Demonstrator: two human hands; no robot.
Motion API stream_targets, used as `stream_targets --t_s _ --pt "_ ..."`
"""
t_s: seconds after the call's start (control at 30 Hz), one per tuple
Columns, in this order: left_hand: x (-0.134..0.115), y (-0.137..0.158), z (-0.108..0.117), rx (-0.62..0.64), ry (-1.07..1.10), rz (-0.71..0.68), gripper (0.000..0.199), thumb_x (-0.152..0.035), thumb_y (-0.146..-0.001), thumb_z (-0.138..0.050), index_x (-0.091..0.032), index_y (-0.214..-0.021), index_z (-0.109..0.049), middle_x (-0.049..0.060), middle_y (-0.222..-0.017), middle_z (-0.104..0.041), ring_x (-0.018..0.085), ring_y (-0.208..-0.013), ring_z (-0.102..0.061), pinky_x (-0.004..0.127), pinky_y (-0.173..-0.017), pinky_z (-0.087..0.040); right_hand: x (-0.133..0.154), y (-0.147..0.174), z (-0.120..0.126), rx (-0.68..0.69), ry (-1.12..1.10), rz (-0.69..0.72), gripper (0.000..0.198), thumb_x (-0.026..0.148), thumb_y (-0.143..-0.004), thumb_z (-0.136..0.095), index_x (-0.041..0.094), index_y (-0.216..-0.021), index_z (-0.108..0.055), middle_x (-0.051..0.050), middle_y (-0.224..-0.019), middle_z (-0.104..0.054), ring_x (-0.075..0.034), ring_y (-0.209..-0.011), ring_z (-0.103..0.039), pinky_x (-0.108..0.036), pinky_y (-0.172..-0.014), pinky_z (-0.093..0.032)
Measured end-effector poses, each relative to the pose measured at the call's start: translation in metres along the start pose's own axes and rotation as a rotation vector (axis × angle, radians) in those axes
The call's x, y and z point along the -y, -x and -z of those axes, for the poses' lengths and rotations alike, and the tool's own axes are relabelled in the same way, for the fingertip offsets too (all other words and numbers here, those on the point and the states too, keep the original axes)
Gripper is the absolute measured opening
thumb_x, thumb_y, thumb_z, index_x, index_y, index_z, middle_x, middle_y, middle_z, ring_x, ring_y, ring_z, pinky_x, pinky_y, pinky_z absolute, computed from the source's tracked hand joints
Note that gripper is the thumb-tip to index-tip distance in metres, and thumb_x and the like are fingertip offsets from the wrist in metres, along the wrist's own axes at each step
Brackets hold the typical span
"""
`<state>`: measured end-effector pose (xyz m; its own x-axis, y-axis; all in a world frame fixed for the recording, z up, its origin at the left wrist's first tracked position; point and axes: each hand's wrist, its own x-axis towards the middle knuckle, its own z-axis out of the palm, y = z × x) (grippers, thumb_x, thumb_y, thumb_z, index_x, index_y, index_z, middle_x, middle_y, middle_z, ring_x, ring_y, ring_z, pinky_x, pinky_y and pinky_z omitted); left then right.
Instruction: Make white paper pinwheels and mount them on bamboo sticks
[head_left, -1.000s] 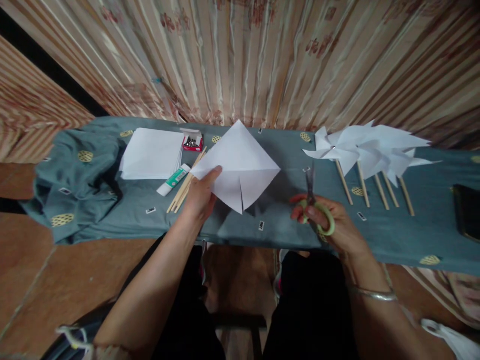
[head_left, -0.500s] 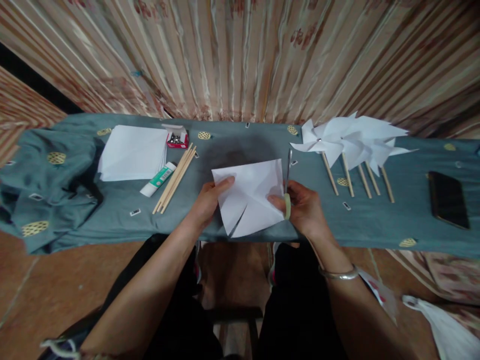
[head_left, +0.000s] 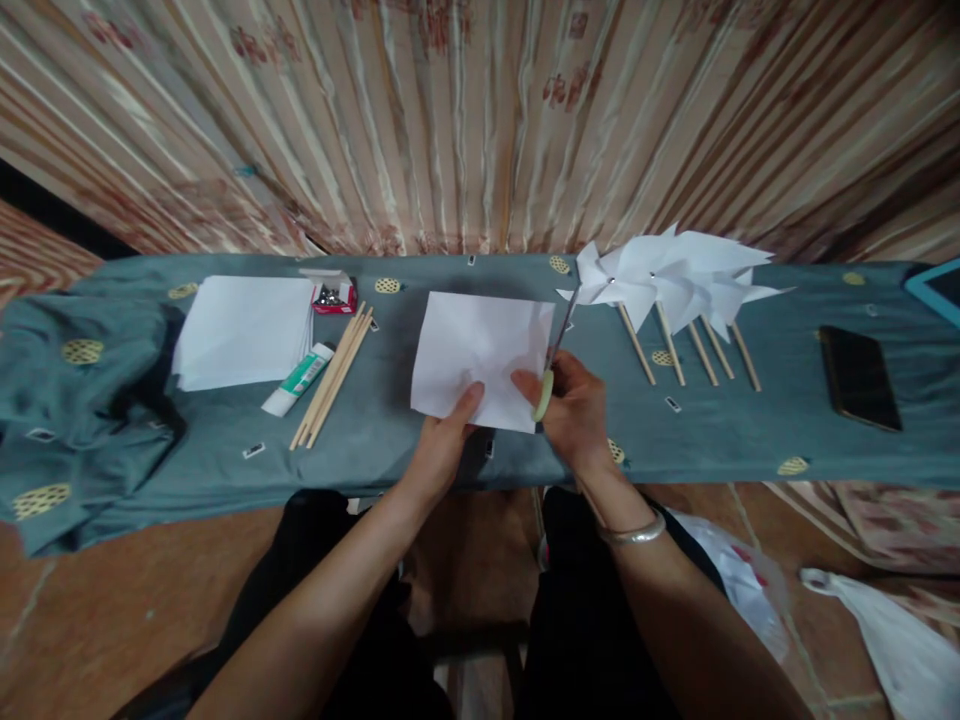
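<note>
A square sheet of white paper [head_left: 480,345] is held over the table's middle, faint creases crossing it. My left hand [head_left: 442,445] pinches its near edge, thumb on top and fingers underneath. In my right hand [head_left: 574,405] are scissors [head_left: 545,393] with a pale yellow-green handle, blades pointing away from me beside the sheet's right edge. The right thumb also rests on the paper's lower right part. No slit can be made out in the sheet now. To the right lie several white paper pinwheels [head_left: 675,280] on wooden sticks.
At left on the cloth-covered table [head_left: 405,460] are a paper stack [head_left: 244,330], a red box of metal pins [head_left: 334,295], a glue tube [head_left: 298,380] and several wooden sticks [head_left: 330,380]. A phone [head_left: 859,378] lies at right. A curtain [head_left: 450,130] hangs behind.
The paper has been turned, and the slit that faced me no longer shows. My left hand has shifted from its left edge to its near edge. The right hand still holds the scissors.
</note>
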<state>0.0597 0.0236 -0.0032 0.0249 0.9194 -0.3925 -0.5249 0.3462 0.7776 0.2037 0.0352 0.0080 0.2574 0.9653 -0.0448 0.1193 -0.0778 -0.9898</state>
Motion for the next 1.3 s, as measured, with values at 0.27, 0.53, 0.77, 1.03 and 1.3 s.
stream_targets --t_s 0.27,0.53,0.77,1.03,1.3 --pt "-0.024 -0.012 0.005 -0.079 0.020 -0.150 0.032 -0.029 -0.078 -0.073 -0.019 -0.107 -0.064 0.009 -0.116 -0.071 0.025 -0.114 -0.065 0.035 -0.098 -0.051 0.009 0.006 0.000 0.258 -0.086 -0.172 0.041 0.055 -0.059 -0.081 0.021 -0.073 -0.062 0.001 -0.065 -0.064 -0.014 -0.062 -0.057 -0.027 -0.058 -0.046" --pt "-0.048 -0.028 0.018 -0.195 0.076 -0.345 0.023 -0.020 -0.081 -0.068 -0.019 -0.104 -0.065 0.006 -0.112 -0.073 0.021 -0.120 -0.062 0.030 -0.103 -0.047 0.010 0.027 0.008 0.705 0.052 -0.312 0.048 0.060 -0.067 -0.076 0.017 -0.087 -0.065 -0.002 -0.072 -0.067 -0.013 -0.065 -0.059 -0.025 -0.060 -0.045" --pt "-0.057 -0.031 0.021 -0.171 0.100 -0.377 0.026 -0.015 -0.088 -0.056 -0.022 -0.112 -0.064 0.004 -0.112 -0.073 0.019 -0.116 -0.063 0.029 -0.097 -0.050 0.012 0.029 0.008 0.834 0.104 -0.366 0.054 0.066 -0.066 -0.074 0.015 -0.077 -0.064 -0.002 -0.064 -0.062 -0.010 -0.058 -0.053 -0.024 -0.056 -0.043" --pt "-0.055 -0.031 0.020 -0.170 0.098 -0.374 0.032 -0.015 -0.088 -0.057 -0.021 -0.119 -0.062 0.005 -0.115 -0.072 0.020 -0.114 -0.064 0.032 -0.098 -0.051 0.012 0.029 0.006 0.827 0.119 -0.352 0.054 0.067 -0.066 -0.073 0.015 -0.078 -0.065 -0.002 -0.065 -0.063 -0.011 -0.059 -0.055 -0.024 -0.057 -0.044" --pt "-0.042 -0.033 0.022 -0.120 0.030 -0.376 0.029 -0.023 -0.083 -0.066 -0.020 -0.111 -0.064 0.006 -0.114 -0.072 0.025 -0.121 -0.060 0.036 -0.100 -0.050 0.007 0.028 0.007 0.784 0.077 -0.321 0.058 0.071 -0.066 -0.071 0.015 -0.079 -0.066 -0.003 -0.066 -0.065 -0.011 -0.057 -0.053 -0.024 -0.054 -0.041"
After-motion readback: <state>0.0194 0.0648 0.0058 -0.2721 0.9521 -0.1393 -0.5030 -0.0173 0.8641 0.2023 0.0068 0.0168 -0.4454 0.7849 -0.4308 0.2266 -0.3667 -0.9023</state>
